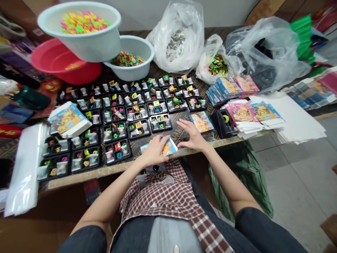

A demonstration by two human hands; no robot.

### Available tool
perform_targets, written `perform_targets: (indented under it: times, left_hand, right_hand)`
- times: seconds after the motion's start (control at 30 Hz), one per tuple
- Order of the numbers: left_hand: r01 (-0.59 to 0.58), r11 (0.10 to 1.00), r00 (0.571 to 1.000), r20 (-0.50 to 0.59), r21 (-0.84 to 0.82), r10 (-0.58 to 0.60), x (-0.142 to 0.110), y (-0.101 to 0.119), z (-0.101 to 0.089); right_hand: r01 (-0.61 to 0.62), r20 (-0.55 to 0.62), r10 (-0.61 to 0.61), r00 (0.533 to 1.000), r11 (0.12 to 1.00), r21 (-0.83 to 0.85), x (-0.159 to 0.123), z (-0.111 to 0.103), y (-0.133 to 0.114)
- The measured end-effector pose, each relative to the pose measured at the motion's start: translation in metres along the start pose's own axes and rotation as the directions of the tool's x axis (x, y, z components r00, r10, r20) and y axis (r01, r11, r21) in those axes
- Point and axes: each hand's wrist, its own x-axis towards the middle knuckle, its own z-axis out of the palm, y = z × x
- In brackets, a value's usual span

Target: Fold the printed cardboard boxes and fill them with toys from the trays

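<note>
My left hand (155, 150) lies across a small flat printed carton (170, 147) at the front table edge, gripping it from above with its thumb on the near side. The palm hides the carton's middle. Just to the right, my right hand (193, 137) is open, its fingers and thumb apart and nothing between them. Beyond its fingers lies a blue and orange printed box (202, 121). Black compartment trays (161, 123) with small wrapped and colourful pieces stand in rows ahead and to the left.
A black tape dispenser (223, 123) stands right, beside flat cartons (242, 114) and stacked boxes (228, 88). Tubs (79, 45) and plastic bags (181, 38) line the back. More cartons (70, 119) lie on trays at left, near clear plastic sleeves (25, 168).
</note>
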Motion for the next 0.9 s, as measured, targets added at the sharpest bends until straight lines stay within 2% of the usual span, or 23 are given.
perform_targets:
  times: [0.1, 0.17, 0.27, 0.37, 0.53, 0.67, 0.8, 0.9]
  left_hand:
    - [-0.061, 0.992, 0.997, 0.045, 0.109, 0.056, -0.011, -0.008, -0.007]
    - [-0.050, 0.990, 0.998, 0.038, 0.132, 0.045, -0.017, -0.011, -0.009]
    - [0.001, 0.994, 1.000, -0.009, 0.112, 0.000, -0.024, -0.011, -0.013]
    - [0.018, 0.996, 1.000, -0.019, 0.090, -0.017, -0.029, -0.009, -0.017]
    - [0.043, 0.996, 0.997, -0.069, 0.077, -0.038, -0.028, -0.008, -0.024]
    - [0.041, 0.998, 0.987, -0.159, 0.043, -0.034, -0.024, -0.010, -0.027]
    - [0.004, 1.000, 0.977, -0.215, -0.001, -0.004, -0.017, -0.011, -0.030]
    - [-0.028, 0.999, 0.969, -0.245, -0.018, 0.022, -0.012, -0.011, -0.029]
  right_hand:
    - [-0.031, 0.150, 0.036, 0.988, 0.999, -0.038, 0.040, 0.011, 0.016]
    - [-0.024, 0.239, 0.039, 0.970, 0.998, -0.066, 0.063, 0.023, 0.020]
    - [0.006, 0.284, 0.027, 0.959, 0.993, -0.118, 0.085, 0.038, 0.020]
    - [0.036, 0.295, 0.019, 0.955, 0.983, -0.182, 0.092, 0.042, 0.018]
    - [0.065, 0.290, -0.005, 0.957, 0.979, -0.196, 0.076, 0.038, 0.015]
    - [-0.024, 0.284, 0.062, 0.957, 0.990, -0.137, 0.048, 0.032, 0.014]
    - [-0.120, 0.236, 0.140, 0.961, 0.988, -0.099, 0.024, 0.015, 0.012]
    - [-0.128, 0.153, 0.134, 0.979, 0.991, -0.051, 0.014, -0.006, 0.008]
